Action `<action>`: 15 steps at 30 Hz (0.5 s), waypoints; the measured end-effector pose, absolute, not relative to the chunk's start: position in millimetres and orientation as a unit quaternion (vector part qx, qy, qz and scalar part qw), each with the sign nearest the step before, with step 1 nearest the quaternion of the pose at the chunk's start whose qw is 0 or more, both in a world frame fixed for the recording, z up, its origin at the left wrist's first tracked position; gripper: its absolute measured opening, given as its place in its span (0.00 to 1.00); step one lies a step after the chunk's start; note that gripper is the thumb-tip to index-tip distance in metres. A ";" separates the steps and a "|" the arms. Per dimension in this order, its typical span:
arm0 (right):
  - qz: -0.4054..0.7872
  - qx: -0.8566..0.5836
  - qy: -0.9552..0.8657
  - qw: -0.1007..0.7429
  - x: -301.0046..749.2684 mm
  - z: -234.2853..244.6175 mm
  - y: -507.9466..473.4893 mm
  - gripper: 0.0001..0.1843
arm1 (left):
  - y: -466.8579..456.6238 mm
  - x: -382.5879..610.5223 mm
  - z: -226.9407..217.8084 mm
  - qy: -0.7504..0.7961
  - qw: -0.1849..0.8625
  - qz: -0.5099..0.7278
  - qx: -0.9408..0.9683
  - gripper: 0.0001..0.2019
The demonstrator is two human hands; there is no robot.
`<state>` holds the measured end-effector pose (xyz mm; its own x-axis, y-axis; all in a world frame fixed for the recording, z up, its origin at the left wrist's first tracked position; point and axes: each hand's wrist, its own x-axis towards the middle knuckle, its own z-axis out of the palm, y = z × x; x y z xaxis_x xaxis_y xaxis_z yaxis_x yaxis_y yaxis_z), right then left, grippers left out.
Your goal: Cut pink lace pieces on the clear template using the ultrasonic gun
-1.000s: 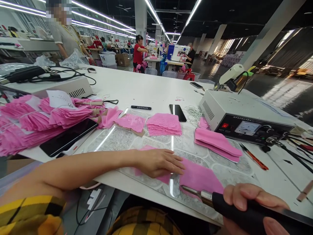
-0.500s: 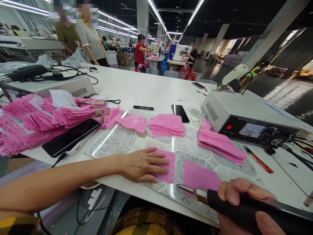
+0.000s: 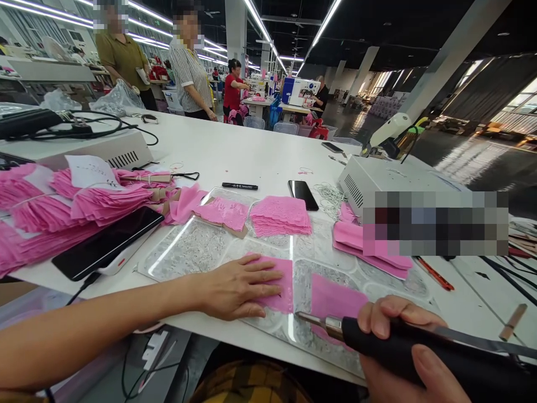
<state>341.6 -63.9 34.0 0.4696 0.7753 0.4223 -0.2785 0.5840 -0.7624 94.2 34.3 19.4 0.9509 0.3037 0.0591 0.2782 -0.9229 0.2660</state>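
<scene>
My left hand (image 3: 235, 288) lies flat with fingers spread on a pink fabric piece (image 3: 286, 285), pressing it against a clear patterned mat (image 3: 188, 246). Closed in my right hand (image 3: 380, 318) is a black-handled tool with a metal tip (image 3: 333, 326). Its tip points left, just beside the lower right corner of that piece. Under and behind the tool lies a second pink piece (image 3: 335, 296), partly covered by it. Beyond my left hand sit a stack of pink pieces (image 3: 281, 215) and a pink piece on brown card (image 3: 222, 212).
Bundled pink fabric (image 3: 96, 196) and a large phone (image 3: 107, 240) lie left. A smaller phone (image 3: 302, 194) and a marker (image 3: 240, 186) lie farther back. At right are folded pink pieces (image 3: 356, 246), a grey box (image 3: 386, 176) and an orange-handled tool (image 3: 436, 274). People stand beyond the table.
The view has shifted slightly, so the table things appear farther left. My left hand stays on the pink piece and the tool stays beside it. Two standing people have moved rightward.
</scene>
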 end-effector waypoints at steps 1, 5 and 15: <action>0.331 -0.313 -0.396 0.797 341.3 34.0 -63.6 0.07 | 34.2 94.0 19.2 0.150 0.125 0.050 0.979 0.25; 0.329 -0.303 -0.404 0.798 340.8 34.0 -63.1 0.07 | 33.4 93.7 19.0 0.153 0.116 0.050 0.980 0.25; 0.317 -0.319 -0.394 0.801 338.0 31.1 -59.2 0.07 | 31.7 93.7 18.5 0.155 0.091 0.069 0.981 0.26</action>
<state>338.0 -59.2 31.1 0.4886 0.7600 0.4285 -0.2572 0.5948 -0.7616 93.7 31.7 18.5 0.9422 0.3171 0.1078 0.2918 -0.9352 0.2004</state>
